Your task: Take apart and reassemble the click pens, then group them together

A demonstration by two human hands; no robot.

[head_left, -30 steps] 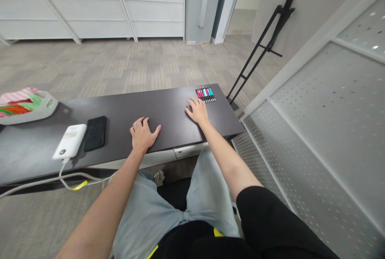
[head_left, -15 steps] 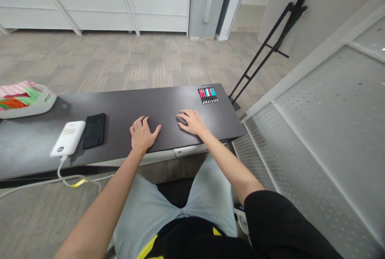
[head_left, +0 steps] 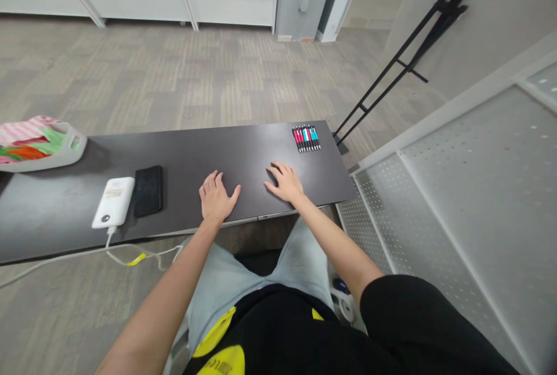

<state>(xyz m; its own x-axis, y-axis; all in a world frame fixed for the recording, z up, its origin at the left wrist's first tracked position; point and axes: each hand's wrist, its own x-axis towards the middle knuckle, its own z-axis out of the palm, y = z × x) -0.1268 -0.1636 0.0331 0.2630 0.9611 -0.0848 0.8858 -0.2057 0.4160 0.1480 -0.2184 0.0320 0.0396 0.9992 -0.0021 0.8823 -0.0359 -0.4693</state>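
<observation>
My right hand [head_left: 285,182] rests over a dark computer mouse [head_left: 272,177] on the desk. Only a sliver of the mouse shows between thumb and fingers; the rest lies hidden under the hand. To its left, my left hand [head_left: 216,198] lies palm down on the dark desktop [head_left: 243,148], fingers slightly apart and thumb stretched out, holding nothing. Beyond my right hand, a row of several pens [head_left: 306,139] with red, white and teal parts sits near the far right corner.
Left of my hands lie a black phone-like slab [head_left: 148,191] and a white power bank [head_left: 114,202] with a white cable [head_left: 112,238]. A white basket [head_left: 69,154] of colourful cloths stands at the far left. A perforated panel [head_left: 456,201] and black stand [head_left: 391,73] are at right.
The view has shifted, so desk items appear farther right. My right hand covers more of the mouse than before. My left hand stays flat on the desk.
</observation>
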